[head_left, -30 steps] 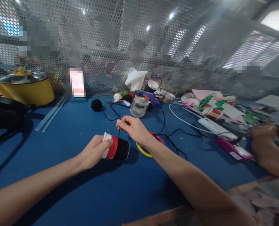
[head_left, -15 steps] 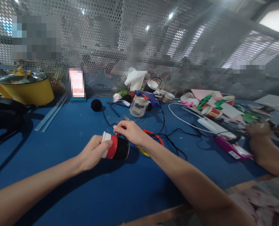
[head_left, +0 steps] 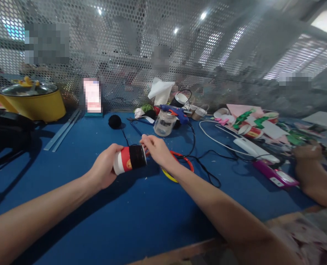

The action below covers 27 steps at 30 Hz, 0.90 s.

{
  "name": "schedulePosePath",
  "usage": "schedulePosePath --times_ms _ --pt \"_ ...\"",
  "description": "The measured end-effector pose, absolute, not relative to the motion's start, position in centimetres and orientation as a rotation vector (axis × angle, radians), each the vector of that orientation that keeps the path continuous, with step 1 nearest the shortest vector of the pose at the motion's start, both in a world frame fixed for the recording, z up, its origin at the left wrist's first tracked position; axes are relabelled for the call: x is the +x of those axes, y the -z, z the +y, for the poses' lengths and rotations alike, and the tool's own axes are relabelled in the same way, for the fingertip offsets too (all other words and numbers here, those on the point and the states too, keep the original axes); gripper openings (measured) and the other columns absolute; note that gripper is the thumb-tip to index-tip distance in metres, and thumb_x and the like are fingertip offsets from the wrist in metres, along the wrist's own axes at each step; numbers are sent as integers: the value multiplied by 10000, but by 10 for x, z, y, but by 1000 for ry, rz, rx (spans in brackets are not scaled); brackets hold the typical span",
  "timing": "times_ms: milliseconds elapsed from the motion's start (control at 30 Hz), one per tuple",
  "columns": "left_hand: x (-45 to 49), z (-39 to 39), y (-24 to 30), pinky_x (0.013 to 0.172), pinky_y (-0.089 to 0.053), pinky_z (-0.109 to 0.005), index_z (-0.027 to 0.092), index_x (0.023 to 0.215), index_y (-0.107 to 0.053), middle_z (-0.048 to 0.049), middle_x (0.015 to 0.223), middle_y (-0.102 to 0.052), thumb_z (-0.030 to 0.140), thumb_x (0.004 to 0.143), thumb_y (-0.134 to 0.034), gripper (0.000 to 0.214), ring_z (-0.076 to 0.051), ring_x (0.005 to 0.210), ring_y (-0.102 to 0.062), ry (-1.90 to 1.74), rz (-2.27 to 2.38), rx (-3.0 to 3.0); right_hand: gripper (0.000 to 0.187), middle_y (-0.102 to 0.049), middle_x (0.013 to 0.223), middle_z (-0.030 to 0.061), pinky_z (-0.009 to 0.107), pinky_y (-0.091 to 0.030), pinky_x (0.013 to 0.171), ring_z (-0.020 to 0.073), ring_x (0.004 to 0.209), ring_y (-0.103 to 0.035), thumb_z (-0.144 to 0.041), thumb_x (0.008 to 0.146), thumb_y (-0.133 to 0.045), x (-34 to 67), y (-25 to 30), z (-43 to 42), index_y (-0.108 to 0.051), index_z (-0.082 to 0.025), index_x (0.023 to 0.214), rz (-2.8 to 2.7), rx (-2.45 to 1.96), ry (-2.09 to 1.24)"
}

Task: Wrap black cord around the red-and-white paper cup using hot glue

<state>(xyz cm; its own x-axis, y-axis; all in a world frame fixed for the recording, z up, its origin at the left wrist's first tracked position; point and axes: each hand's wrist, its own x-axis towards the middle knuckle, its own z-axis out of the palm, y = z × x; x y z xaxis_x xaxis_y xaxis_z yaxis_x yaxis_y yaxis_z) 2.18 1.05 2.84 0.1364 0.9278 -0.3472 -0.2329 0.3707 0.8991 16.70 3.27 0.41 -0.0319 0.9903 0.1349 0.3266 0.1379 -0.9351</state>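
My left hand (head_left: pixel 105 165) is wrapped round a paper cup (head_left: pixel 127 159) with a white and red side and a small gold mark. The cup lies on its side, tilted, above the table. Black yarn (head_left: pixel 137 156) is wound round the end on the right. My right hand (head_left: pixel 156 147) is closed in a pinch beside that end, at the strand of yarn; its fingertips partly hide the strand. A ball of black yarn (head_left: pixel 115 122) sits farther back, and its strand runs toward the cup.
Behind the hands stand a clear jar (head_left: pixel 164 124) and a blue glue gun (head_left: pixel 177 112). Red and yellow rings (head_left: pixel 185 158) lie by my right forearm. Cables and a purple power strip (head_left: pixel 276 175) are on the right, near another person's hand (head_left: pixel 308 156). A yellow pot (head_left: pixel 36 106) stands left.
The cup has turned in my left hand, its yarn-wound end rising and the gold mark coming into view. My right hand has moved from above the cup to beside that end.
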Motion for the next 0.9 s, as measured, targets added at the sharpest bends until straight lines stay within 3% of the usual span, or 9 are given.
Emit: schedulePosePath --times_ms 133,267,433,900 --pt "21 19 -26 350 -365 -195 145 577 -434 39 413 -429 201 621 -445 71 -80 341 -435 -1051 1147 646 314 -553 646 23 241 -416 548 113 575 -524 -433 773 -343 166 -12 22 -499 -167 712 -1661 -1245 -699" --pt "20 22 -25 375 -384 -198 136 598 -450 27 432 -456 200 637 -435 76 -83 365 -452 -1088 1116 645 203 -572 712 36 247 -427 578 126 634 -535 -350 712 -471 160 -18 9 -519 -165 781 -1818 -1233 -582" --pt "20 22 -24 396 -393 -199 127 612 -461 18 456 -479 190 645 -426 79 -82 384 -462 -1094 1106 643 244 -573 751 45 279 -438 611 143 666 -537 -303 647 -535 153 -16 6 -490 -166 843 -1860 -1259 -500" --pt "22 18 -25 383 -370 -193 126 575 -454 20 422 -462 170 639 -422 84 -81 363 -446 -1130 1090 645 257 -573 748 50 290 -448 620 162 697 -552 -274 634 -544 152 -14 5 -464 -154 847 -1877 -1273 -393"
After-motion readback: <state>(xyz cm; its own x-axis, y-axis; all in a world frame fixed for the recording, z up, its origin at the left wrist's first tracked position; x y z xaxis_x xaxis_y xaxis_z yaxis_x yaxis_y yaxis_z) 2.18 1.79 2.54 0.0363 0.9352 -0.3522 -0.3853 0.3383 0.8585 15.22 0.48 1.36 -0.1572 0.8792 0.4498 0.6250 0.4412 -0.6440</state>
